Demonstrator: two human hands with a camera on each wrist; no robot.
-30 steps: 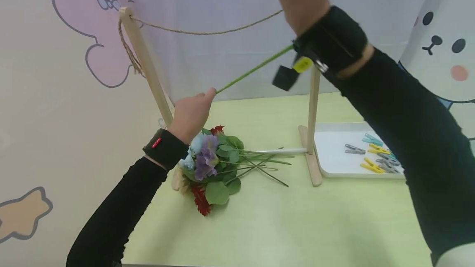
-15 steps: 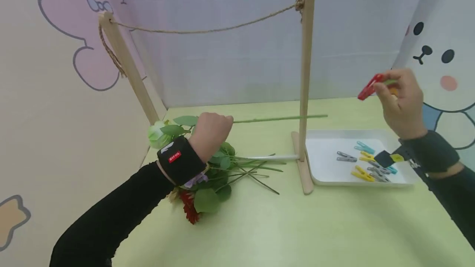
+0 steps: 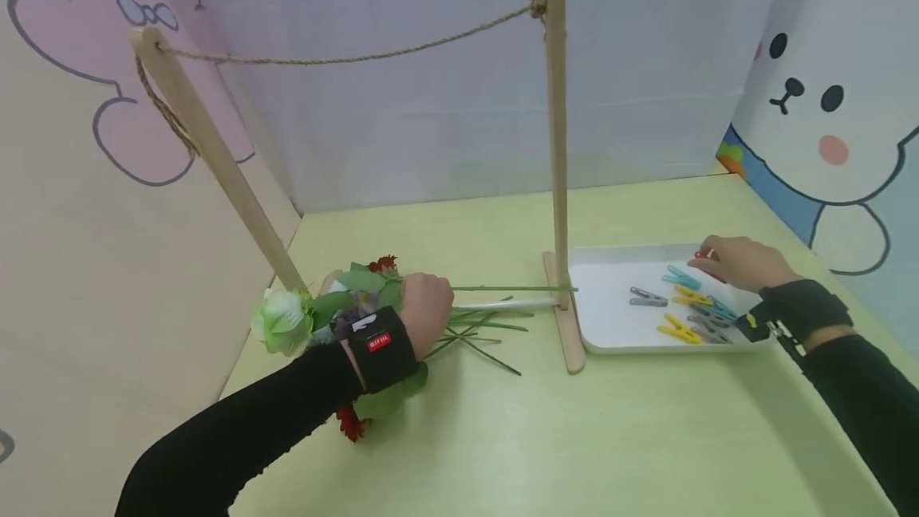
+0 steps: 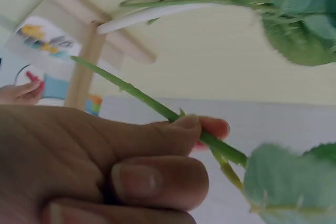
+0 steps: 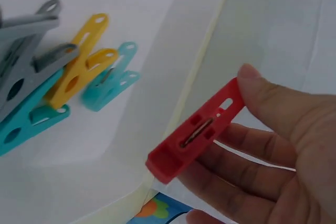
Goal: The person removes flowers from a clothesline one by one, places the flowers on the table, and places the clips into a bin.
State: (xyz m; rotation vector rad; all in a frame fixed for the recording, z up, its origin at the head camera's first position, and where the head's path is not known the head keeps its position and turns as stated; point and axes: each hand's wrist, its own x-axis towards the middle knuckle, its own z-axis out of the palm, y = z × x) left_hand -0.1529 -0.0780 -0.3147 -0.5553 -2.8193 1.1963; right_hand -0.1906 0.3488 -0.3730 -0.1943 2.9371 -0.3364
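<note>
My left hand (image 3: 425, 311) grips the stem of a pale green rose (image 3: 280, 317) just above a pile of flowers (image 3: 373, 294) on the green table. The stem (image 3: 510, 289) runs right to the wooden post. In the left wrist view my fingers (image 4: 157, 177) curl round that stem (image 4: 157, 106). My right hand (image 3: 739, 262) is low over the white tray (image 3: 610, 325) and pinches a red clothespin (image 3: 702, 255). The right wrist view shows the red clothespin (image 5: 197, 129) held between thumb and fingers (image 5: 252, 161), above the tray's far edge.
A wooden stand with two posts (image 3: 556, 150) and a sagging twine line (image 3: 345, 58) rises over the table. Several grey, yellow and teal clothespins (image 3: 682, 313) lie in the tray. Cartoon wall panels close the left, back and right sides.
My left hand has lowered the rose from near the line down to the flower pile. My right hand has dropped from the line to the tray with the red clothespin.
</note>
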